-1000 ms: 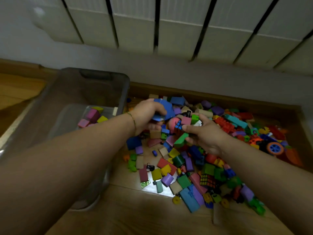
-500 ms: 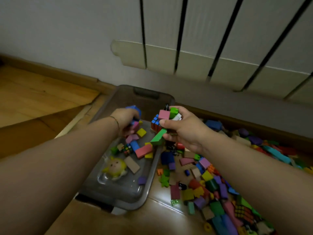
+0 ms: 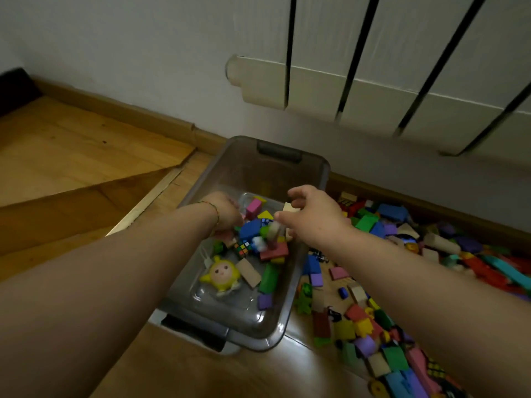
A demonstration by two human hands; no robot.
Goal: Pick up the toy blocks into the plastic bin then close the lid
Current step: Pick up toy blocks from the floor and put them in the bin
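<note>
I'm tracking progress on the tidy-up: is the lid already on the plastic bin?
No, the plastic bin is open on top, and the left hand reaches down among the toy blocks inside.

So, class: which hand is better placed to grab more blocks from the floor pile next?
Likely right. The right hand hovers over the bin's edge nearest the pile; the left hand is in the bin, farther off.
</note>
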